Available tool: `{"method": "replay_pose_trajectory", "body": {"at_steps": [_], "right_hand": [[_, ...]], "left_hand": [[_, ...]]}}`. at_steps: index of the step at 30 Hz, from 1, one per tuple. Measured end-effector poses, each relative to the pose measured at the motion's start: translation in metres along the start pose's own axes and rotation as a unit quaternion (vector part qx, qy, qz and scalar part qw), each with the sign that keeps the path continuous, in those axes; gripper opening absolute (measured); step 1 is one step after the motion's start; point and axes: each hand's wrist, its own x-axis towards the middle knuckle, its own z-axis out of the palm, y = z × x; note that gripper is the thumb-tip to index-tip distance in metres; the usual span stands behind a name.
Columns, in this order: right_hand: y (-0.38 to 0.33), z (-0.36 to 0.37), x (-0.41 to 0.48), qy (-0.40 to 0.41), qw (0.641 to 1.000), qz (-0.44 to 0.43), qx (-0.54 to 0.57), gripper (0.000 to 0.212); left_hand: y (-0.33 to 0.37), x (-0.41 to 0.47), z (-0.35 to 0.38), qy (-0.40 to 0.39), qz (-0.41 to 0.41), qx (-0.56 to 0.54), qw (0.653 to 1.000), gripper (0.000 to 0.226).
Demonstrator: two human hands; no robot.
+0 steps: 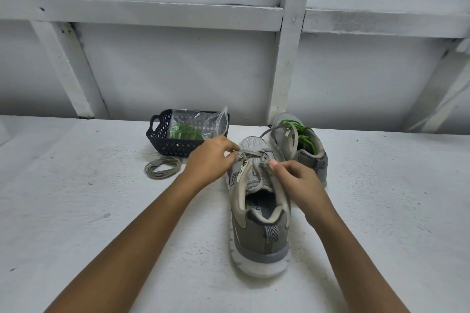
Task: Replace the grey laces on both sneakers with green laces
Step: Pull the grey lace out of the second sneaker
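A bare utility or storage space: a rough white-painted surface [76, 211] meets a white panel wall [178, 71] braced with painted wooden battens [142, 14].

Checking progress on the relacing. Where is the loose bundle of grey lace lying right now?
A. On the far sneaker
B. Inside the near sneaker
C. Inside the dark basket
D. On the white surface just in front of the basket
D: the coiled grey lace lies on the white surface just in front of the dark basket, which holds a clear bag of green laces.
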Motion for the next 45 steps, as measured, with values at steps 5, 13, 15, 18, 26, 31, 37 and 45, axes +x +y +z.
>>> {"method": "replay_pose_trajectory", "body": {"at_steps": [5,13,15,18,26,31,37,45], "right_hand": [[0.0,0.001,0.0,0.001,1.0,-0.001,0.0,0.026],[0.001,0.0,-0.001,0.004,1.0,0.003,0.004,0.026],[0.001,0.0,-0.001,0.002,1.0,0.002,0.003,0.026],[0.001,0.0,-0.001,0.001,1.0,-0.003,0.001,0.026],[0.0,0.0,-0.001,-0.001,1.0,-0.006,-0.001,0.026],[-0.001,0.0,-0.002,-0.004,1.0,-0.008,0.001,0.026],[-0.001,0.0,-0.001,-0.002,1.0,-0.009,-0.003,0.027],[-0.002,0.0,-0.002,-0.003,1.0,-0.01,-0.01,0.027]], "left_hand": [[0.003,-0.002,0.01,-0.029,-0.023,0.01,0.999,0.017],[-0.011,0.006,-0.002,0.117,-0.162,0.087,0.976,0.019],[-0.013,0.005,-0.003,0.095,-0.132,0.112,0.98,0.02],[-0.007,0.002,-0.001,0.054,-0.016,0.077,0.995,0.027],[0.008,0.0,0.008,-0.017,0.001,0.055,0.998,0.015],[0.0,0.008,-0.004,0.085,-0.121,0.022,0.989,0.015],[-0.001,0.008,-0.013,0.08,-0.09,-0.031,0.992,0.023],[0.012,0.001,0.009,-0.036,-0.038,0.011,0.999,0.019]]}}
